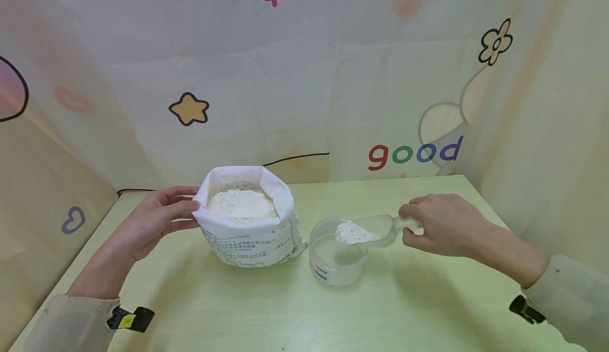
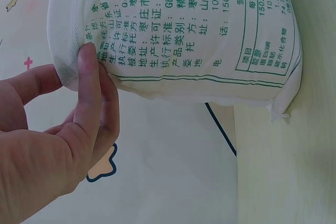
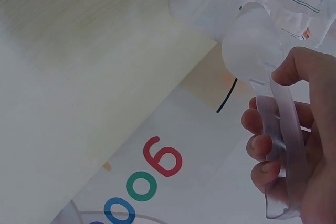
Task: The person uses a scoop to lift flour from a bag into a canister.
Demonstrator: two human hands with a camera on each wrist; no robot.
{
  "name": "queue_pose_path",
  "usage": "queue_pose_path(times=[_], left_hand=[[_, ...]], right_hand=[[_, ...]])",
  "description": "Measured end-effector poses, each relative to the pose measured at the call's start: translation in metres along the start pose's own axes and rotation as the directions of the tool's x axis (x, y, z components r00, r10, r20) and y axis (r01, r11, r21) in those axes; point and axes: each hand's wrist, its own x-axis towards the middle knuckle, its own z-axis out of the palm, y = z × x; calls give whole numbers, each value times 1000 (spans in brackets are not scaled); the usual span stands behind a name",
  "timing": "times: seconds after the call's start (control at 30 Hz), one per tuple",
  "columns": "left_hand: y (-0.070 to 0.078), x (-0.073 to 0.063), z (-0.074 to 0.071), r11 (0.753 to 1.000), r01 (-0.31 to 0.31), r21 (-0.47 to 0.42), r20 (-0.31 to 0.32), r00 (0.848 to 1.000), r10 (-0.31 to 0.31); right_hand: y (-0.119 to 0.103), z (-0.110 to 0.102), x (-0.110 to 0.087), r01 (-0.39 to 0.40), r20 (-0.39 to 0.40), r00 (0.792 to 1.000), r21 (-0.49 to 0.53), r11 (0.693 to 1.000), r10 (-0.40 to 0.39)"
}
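Note:
A white cloth bag (image 1: 252,246) with green print stands with its top folded back, and white flour (image 1: 240,204) shows inside. My left hand (image 1: 164,212) pinches the folded rim on the bag's left side; the left wrist view shows thumb and fingers (image 2: 92,87) at that edge. To the bag's right is a clear round container (image 1: 338,270). My right hand (image 1: 444,225) grips the handle of a translucent scoop (image 1: 380,230), fingers curled round it in the right wrist view (image 3: 278,156). A heap of flour (image 1: 352,233) lies in the scoop, which is over the container's right rim.
Everything stands on a pale green-yellow table (image 1: 266,309). Behind it hangs a printed curtain (image 1: 304,88) with a star, a flower and the word "good". Curtains also hang at both sides. A dark strap (image 1: 130,319) is on my left sleeve.

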Motion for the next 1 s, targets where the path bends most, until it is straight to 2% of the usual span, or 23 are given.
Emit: queue_pose_path(times=[0.3, 1.0], left_hand=[[0, 0, 1, 1000, 3, 17, -7, 1000, -3], [-1, 0, 1, 1000, 1, 15, -3, 1000, -1]], right_hand=[[-5, -8, 5, 15, -18, 1000, -22, 1000, -15], [-9, -8, 8, 53, -3, 999, -65, 996, -54]])
